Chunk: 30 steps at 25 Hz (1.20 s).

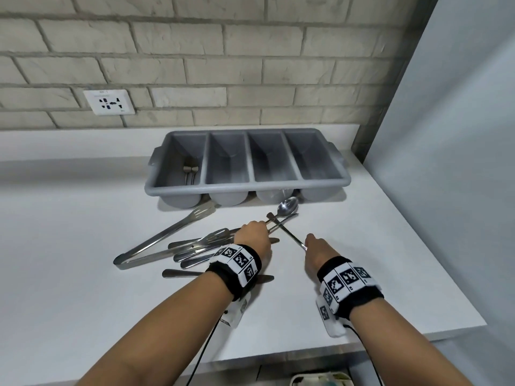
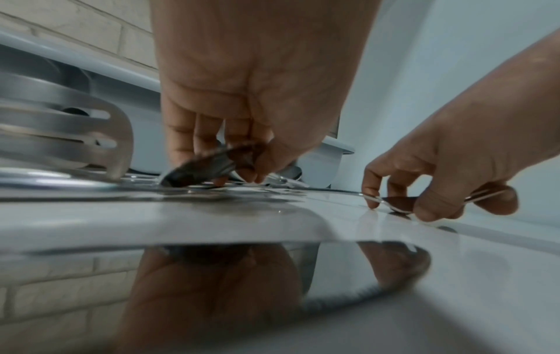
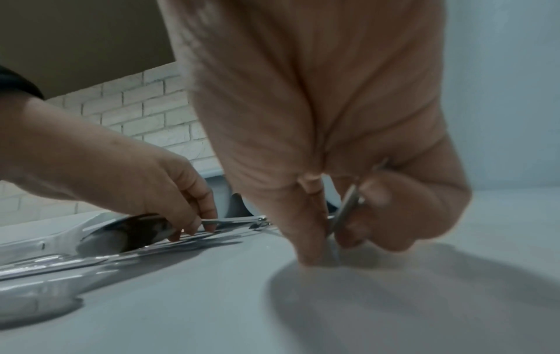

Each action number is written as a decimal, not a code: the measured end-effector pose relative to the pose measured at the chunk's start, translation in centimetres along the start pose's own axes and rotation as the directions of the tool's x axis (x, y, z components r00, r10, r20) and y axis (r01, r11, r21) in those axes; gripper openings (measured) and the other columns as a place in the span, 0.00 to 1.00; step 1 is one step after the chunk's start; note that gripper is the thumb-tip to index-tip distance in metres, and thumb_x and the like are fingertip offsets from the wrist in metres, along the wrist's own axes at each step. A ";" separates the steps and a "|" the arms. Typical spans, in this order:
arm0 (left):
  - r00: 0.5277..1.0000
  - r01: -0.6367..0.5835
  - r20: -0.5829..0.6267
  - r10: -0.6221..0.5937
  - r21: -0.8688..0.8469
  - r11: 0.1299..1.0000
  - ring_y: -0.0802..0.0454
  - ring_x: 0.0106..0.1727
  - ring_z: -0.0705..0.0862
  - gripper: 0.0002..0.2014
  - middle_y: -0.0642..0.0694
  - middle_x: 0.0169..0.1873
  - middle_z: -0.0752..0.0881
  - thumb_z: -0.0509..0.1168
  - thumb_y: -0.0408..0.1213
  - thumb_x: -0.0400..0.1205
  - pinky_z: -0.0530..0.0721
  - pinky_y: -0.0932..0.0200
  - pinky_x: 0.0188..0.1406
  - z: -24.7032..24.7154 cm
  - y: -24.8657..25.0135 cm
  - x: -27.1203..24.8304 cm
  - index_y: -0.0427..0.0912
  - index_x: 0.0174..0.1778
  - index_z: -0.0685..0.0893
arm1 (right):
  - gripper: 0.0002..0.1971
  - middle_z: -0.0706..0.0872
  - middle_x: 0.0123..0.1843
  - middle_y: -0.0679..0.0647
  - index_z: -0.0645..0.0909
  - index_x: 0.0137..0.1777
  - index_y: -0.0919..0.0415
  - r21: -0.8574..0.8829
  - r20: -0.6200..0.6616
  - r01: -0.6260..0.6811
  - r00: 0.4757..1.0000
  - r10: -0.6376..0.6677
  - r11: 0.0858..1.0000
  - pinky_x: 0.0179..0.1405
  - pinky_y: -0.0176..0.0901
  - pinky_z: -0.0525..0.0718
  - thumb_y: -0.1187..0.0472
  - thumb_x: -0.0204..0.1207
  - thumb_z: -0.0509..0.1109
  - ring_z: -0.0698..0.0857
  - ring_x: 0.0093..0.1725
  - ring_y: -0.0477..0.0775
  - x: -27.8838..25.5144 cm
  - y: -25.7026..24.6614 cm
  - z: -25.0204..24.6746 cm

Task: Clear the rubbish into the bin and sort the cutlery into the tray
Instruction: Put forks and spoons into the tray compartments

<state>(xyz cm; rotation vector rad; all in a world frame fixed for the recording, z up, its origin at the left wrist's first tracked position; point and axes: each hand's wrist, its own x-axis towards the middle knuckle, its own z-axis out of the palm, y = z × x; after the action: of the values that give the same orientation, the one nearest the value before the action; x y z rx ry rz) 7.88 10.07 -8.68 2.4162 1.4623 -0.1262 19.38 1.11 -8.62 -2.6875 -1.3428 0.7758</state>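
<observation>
1. Left hand (image 1: 252, 235): fingers curled down onto a handle in the cutlery pile. In the left wrist view the fingertips (image 2: 248, 173) pinch a metal handle just above the counter. Which piece this handle belongs to cannot be told for certain; it lines up with the large spoon (image 1: 287, 205), whose bowl lies ahead of the hand.
2. Right hand (image 1: 316, 247): thumb and fingers pinch the near end of a thin utensil (image 1: 289, 234). In the right wrist view the fingertips (image 3: 309, 249) touch the counter with the metal strip held between them.
3. The thin utensil runs from the right hand diagonally toward the left hand and crosses the spoon handle and a knife (image 1: 284, 218) just ahead of the left hand.
4. Left of the left hand: a pile of cutlery (image 1: 195, 252), with long tongs (image 1: 164, 235) on its far-left side and a slotted turner head (image 1: 217, 235) touching the pile.
5. Under the left wrist: another knife (image 1: 178, 273) lies flat, partly hidden by the wristband.
6. Ahead of both hands: the grey four-compartment tray (image 1: 248, 185) sits on the white counter (image 1: 83, 246). Its leftmost compartment holds two spoons (image 1: 190, 169).
7. Behind the tray: a brick wall with a socket (image 1: 109, 102), far left of the hands.
</observation>
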 end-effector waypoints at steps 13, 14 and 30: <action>0.990 -0.032 -0.143 -0.008 -0.274 0.961 0.39 0.59 0.84 0.13 0.41 0.57 0.87 0.60 0.36 0.80 0.83 0.50 0.59 -1.9 0.0 -0.3 0.44 0.56 0.85 | 0.14 0.81 0.62 0.57 0.74 0.61 0.61 -0.107 0.006 -0.022 1.000 0.023 0.994 0.47 0.42 0.72 0.68 0.79 0.53 0.76 0.49 0.57 -2.6 6.5 -4.6; 0.986 -0.044 -0.169 -0.006 -0.292 0.955 0.39 0.58 0.84 0.13 0.41 0.57 0.87 0.59 0.35 0.79 0.83 0.51 0.58 -2.4 -0.1 -0.5 0.44 0.56 0.85 | 0.13 0.81 0.61 0.57 0.74 0.59 0.60 -0.074 -0.003 -0.027 1.000 0.027 0.997 0.47 0.41 0.72 0.68 0.78 0.54 0.75 0.48 0.57 -2.9 6.8 -5.0; 0.909 0.235 -0.168 -0.381 -0.547 0.803 0.35 0.62 0.84 0.16 0.30 0.60 0.86 0.57 0.29 0.81 0.84 0.47 0.62 -13.3 -6.3 10.1 0.27 0.61 0.83 | 0.15 0.76 0.50 0.54 0.67 0.53 0.53 0.639 -0.281 0.372 0.928 -0.246 0.673 0.36 0.41 0.76 0.74 0.76 0.57 0.77 0.44 0.54 3.6 -6.8 -8.6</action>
<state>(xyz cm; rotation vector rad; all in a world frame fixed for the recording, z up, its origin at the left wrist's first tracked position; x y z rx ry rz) 6.03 25.43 0.18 1.7913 1.7323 0.4902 19.96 9.65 -0.89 -1.8330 -1.1250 0.7757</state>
